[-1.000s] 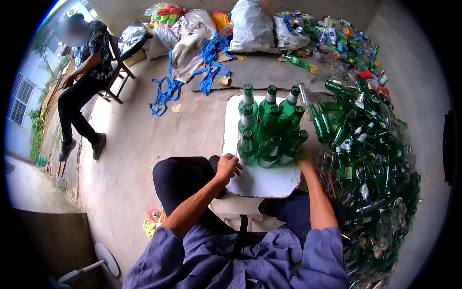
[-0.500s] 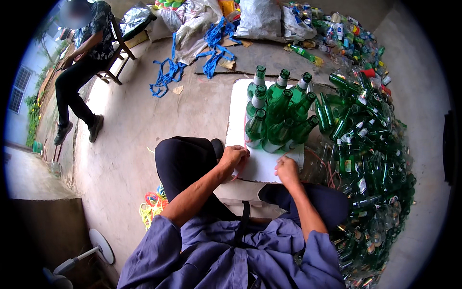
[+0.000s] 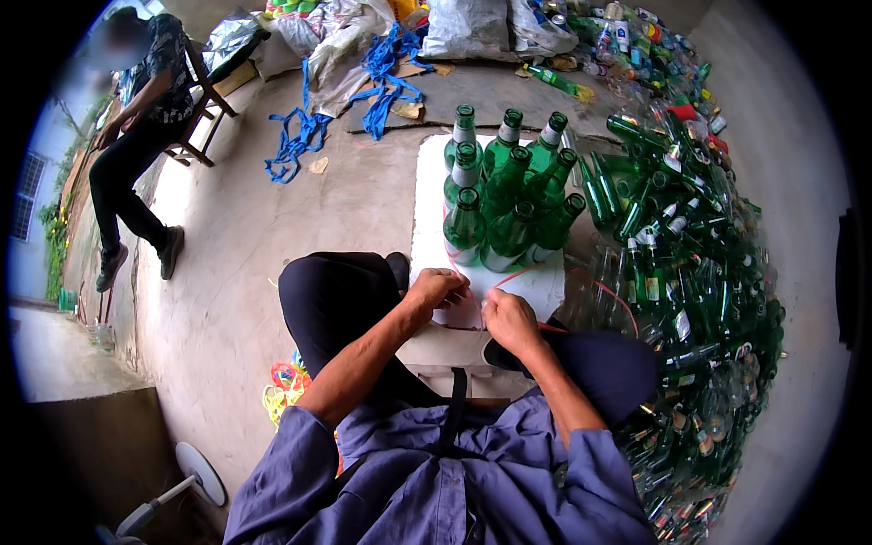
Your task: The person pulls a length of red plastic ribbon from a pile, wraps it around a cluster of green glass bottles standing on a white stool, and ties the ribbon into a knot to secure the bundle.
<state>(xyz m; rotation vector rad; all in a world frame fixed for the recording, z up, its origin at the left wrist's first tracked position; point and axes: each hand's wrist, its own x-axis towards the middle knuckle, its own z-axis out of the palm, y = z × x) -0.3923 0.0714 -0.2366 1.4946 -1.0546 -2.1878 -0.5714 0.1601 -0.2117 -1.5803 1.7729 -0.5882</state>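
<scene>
Nine shiny, round glass bottles (image 3: 505, 186) stand upright, close together, on the flat white board (image 3: 428, 204). Thin pink string (image 3: 513, 277) runs from them toward the board's near edge. There, the left hand (image 3: 439, 289) pinches the string and the right hand (image 3: 510, 320) grips it, curled tight. Smooth green bottles lie in a messy pile (image 3: 704, 282) right of the board.

Bottles (image 3: 505, 189) stand on a board (image 3: 429, 204) — a bottle heap (image 3: 695, 313) right, a sack (image 3: 466, 32) behind.

The right hand (image 3: 510, 320) hides pink string (image 3: 514, 277) (the gripped part).
</scene>
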